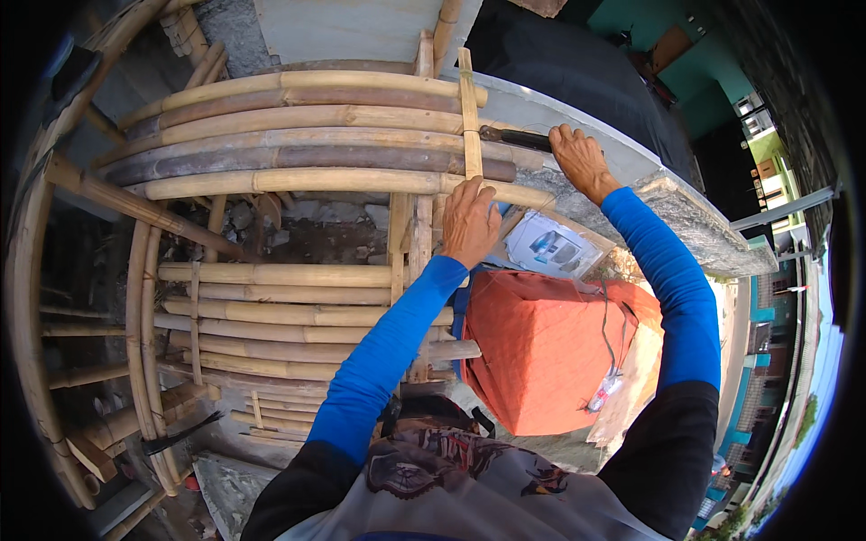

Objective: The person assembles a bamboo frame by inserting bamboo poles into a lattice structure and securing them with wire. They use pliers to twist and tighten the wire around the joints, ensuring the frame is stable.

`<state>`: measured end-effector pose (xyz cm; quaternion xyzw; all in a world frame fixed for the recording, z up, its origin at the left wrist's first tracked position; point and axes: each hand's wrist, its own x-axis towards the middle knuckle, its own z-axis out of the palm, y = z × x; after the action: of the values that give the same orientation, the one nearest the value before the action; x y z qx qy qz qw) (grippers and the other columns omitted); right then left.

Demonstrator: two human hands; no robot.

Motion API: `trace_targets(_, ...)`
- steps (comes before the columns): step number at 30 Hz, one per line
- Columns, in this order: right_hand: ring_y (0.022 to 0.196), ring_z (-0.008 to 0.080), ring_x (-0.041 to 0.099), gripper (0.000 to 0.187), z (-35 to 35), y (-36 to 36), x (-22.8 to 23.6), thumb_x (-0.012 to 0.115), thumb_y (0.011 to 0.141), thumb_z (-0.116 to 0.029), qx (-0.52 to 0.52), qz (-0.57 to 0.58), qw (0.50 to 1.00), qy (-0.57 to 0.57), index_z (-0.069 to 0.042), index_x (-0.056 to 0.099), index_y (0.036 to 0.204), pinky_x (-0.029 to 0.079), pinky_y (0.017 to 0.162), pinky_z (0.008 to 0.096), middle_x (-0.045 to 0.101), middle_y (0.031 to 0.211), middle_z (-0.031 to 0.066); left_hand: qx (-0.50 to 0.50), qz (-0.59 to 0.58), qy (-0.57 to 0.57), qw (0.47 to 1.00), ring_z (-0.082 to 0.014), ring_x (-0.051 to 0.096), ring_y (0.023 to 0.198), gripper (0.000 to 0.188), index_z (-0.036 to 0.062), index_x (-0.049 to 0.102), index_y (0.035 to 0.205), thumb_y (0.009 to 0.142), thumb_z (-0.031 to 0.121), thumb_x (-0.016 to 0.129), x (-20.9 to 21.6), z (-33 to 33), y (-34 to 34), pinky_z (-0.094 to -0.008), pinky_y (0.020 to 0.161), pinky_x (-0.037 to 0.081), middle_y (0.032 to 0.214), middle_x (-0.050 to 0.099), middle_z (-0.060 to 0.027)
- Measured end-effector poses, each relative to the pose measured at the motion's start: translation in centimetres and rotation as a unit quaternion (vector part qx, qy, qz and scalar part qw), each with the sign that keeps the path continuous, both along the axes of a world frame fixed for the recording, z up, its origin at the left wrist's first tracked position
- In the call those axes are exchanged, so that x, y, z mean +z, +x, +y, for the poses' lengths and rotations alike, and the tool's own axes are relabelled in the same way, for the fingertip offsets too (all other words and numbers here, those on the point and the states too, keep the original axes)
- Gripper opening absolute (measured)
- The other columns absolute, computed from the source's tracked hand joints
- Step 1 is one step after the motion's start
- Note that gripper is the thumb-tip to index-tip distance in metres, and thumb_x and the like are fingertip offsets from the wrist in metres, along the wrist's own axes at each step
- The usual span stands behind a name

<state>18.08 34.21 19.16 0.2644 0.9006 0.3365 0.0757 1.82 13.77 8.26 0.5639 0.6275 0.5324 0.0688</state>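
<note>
A pale split-bamboo strip [469, 108] lies crosswise over the right ends of a row of bamboo poles [316, 117]. My left hand [471, 221] is closed at the strip's near end, its fingertips against the nearest pole of the row. In my right hand [582, 162] is a pair of dark-handled pincers [523, 139], gripped by the handle end. The brown head of the pincers meets the strip's right edge around its middle. Thin wire shows faintly beside the head. Exactly how the jaws sit on the wire is too small to tell.
A second bamboo platform [280, 316] lies nearer on the left, with rubble in the gap between. Upright poles [144, 334] frame the left side. An orange tarp [541, 343] covers a bulky thing by my right arm. Beyond the right hand runs a concrete ledge [695, 212].
</note>
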Motion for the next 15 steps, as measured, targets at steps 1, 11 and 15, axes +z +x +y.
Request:
trace_targets(1, 0.091, 0.0222, 0.067, 0.018, -0.5, -0.4, 0.3, 0.061, 0.093, -0.011, 0.024, 0.006, 0.998, 0.049, -0.005, 0.058, 0.11, 0.059, 0.069, 0.0368, 0.061, 0.099, 0.0112, 0.018, 0.041, 0.011, 0.999, -0.0426, 0.057, 0.12, 0.029, -0.0032, 0.071, 0.11, 0.087, 0.013, 0.067, -0.8, 1.1, -0.2, -0.0492, 0.104, 0.045, 0.129, 0.064, -0.025)
trace_targets(11, 0.099, 0.0201, 0.06, 0.039, 2.7, 1.9, 2.7, 0.057, 0.097, -0.015, 0.149, -0.096, 0.978, 0.111, 0.0, 0.054, 0.132, 0.053, 0.068, 0.0327, 0.06, 0.11, 0.0107, -0.113, -0.28, -0.181, 0.936, -0.041, 0.057, 0.123, 0.033, -0.0063, 0.063, 0.119, 0.096, 0.017, 0.064, -0.2, 6.7, 3.4, -0.0488, 0.101, 0.05, 0.129, 0.06, -0.0238)
trace_targets(15, 0.081, 0.0212, 0.067, 0.031, 2.7, 0.4, 3.0, 0.056, 0.095, -0.012, 0.157, -0.108, 0.978, 0.086, 0.003, 0.058, 0.122, 0.053, 0.063, 0.0331, 0.065, 0.102, 0.0128, -0.166, -0.789, -0.075, 0.586, -0.0381, 0.057, 0.121, 0.036, 0.0036, 0.049, 0.134, 0.104, 0.023, 0.057, -0.3, 13.8, 6.0, -0.0539, 0.101, 0.053, 0.125, 0.058, -0.0148)
